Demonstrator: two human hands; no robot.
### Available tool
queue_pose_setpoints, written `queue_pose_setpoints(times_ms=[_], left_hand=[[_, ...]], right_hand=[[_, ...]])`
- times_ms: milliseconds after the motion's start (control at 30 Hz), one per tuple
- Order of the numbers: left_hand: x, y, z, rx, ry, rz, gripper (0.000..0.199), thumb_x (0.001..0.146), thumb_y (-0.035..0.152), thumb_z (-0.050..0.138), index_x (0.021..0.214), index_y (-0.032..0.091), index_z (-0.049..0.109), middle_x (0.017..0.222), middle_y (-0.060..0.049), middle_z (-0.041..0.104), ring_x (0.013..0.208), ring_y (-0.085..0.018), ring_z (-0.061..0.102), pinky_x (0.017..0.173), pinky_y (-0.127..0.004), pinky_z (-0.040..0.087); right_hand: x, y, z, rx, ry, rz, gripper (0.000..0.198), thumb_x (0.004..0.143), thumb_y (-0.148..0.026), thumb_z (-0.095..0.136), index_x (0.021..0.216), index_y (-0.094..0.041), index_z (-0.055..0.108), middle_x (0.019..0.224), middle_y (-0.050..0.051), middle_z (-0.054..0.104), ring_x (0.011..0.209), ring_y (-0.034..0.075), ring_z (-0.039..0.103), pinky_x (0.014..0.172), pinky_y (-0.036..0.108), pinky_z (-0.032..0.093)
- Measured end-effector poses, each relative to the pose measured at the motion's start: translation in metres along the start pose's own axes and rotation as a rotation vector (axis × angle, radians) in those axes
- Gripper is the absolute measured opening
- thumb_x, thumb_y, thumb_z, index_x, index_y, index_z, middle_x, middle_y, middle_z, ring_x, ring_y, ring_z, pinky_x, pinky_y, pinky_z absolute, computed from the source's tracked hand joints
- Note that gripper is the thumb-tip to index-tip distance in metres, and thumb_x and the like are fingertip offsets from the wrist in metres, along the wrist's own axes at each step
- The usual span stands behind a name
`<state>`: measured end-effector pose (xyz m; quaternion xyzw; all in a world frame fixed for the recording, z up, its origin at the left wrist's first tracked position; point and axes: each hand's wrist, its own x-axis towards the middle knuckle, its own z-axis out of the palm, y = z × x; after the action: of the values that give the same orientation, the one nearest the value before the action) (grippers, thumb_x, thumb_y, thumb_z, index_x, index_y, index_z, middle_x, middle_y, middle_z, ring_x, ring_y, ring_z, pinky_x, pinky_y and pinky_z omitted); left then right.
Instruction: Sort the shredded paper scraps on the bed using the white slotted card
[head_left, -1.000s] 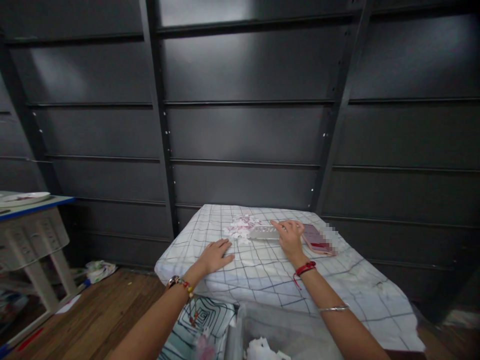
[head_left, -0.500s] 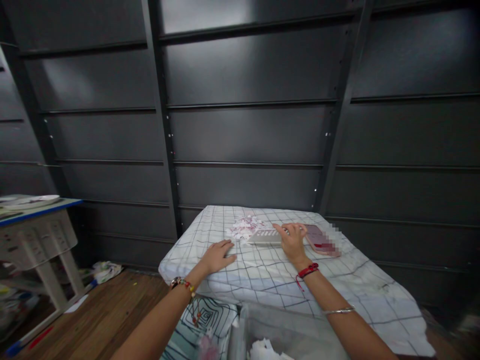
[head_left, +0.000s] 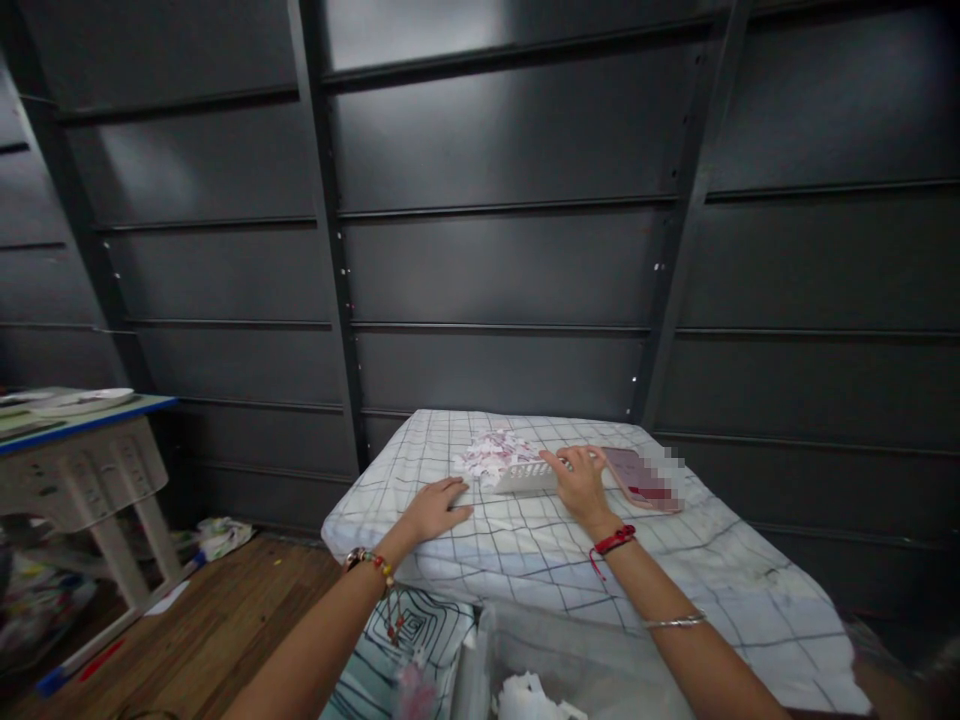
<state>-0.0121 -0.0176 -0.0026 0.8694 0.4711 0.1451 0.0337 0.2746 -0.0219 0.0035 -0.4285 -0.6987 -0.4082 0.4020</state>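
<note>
My left hand (head_left: 437, 508) rests flat on the checked cloth (head_left: 517, 540), fingers stretched out and holding nothing. Just beyond its fingertips lies a heap of small white and pinkish paper-like pieces (head_left: 491, 452). A white slotted plastic basket (head_left: 525, 478) stands against the near right side of this heap. My right hand (head_left: 581, 485) has its fingers curled over the basket's right end, and hides that end. Close to the right of this hand lies a phone in a pink case (head_left: 637, 473), its far right part blurred out.
In front of me stands a translucent plastic bin (head_left: 585, 645) with white scraps (head_left: 529, 695) inside. A patterned dark-lined fabric (head_left: 420, 625) lies left of it. At far left is a blue-edged table (head_left: 90, 410) with dishes. A dark panelled wall (head_left: 495, 270) rises behind the cloth.
My right hand and the basket have shifted slightly left and toward me, and the basket's slotted side looks a little more tilted. My left hand stays on the cloth. The view has turned slightly left.
</note>
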Motion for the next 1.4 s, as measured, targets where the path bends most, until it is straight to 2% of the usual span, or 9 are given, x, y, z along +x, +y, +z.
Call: queue_pose_setpoints(times_ms=[300, 633, 1033, 1400], left_hand=[[0.0018, -0.0049, 0.0054, -0.026, 0.022, 0.004, 0.052, 0.087, 0.047, 0.046, 0.127, 0.015, 0.052, 0.138, -0.011, 0.047, 0.126, -0.025, 0.043, 0.103, -0.034, 0.031], [0.0009, -0.0025, 0.0025, -0.043, 0.037, 0.017, 0.051, 0.086, 0.044, 0.048, 0.126, 0.012, 0.053, 0.136, -0.012, 0.049, 0.124, -0.024, 0.045, 0.103, -0.032, 0.032], [0.0001, 0.0014, -0.0006, -0.07, 0.044, 0.013, 0.049, 0.085, 0.041, 0.049, 0.124, 0.014, 0.055, 0.134, -0.011, 0.051, 0.123, -0.023, 0.046, 0.103, -0.032, 0.033], [0.0008, 0.0001, 0.0005, -0.065, 0.047, 0.008, 0.048, 0.085, 0.041, 0.049, 0.124, 0.012, 0.055, 0.134, -0.012, 0.051, 0.123, -0.023, 0.046, 0.103, -0.031, 0.033]], right_hand=[[0.0001, -0.0007, 0.0026, -0.015, 0.07, -0.01, 0.037, 0.074, -0.001, 0.046, 0.096, -0.025, 0.064, 0.082, 0.003, 0.056, 0.082, 0.016, 0.043, 0.087, 0.038, 0.024], [0.0017, -0.003, -0.001, -0.043, 0.064, -0.008, 0.036, 0.073, -0.001, 0.046, 0.093, -0.025, 0.064, 0.081, 0.002, 0.055, 0.082, 0.016, 0.042, 0.087, 0.038, 0.023], [0.0008, -0.0012, -0.0009, -0.073, 0.028, 0.046, 0.038, 0.072, -0.002, 0.046, 0.096, -0.025, 0.064, 0.084, 0.003, 0.055, 0.084, 0.018, 0.042, 0.087, 0.04, 0.022], [0.0018, -0.0038, -0.0018, -0.056, 0.02, 0.003, 0.035, 0.073, -0.002, 0.047, 0.094, -0.025, 0.064, 0.082, 0.003, 0.056, 0.083, 0.017, 0.042, 0.087, 0.039, 0.021]])
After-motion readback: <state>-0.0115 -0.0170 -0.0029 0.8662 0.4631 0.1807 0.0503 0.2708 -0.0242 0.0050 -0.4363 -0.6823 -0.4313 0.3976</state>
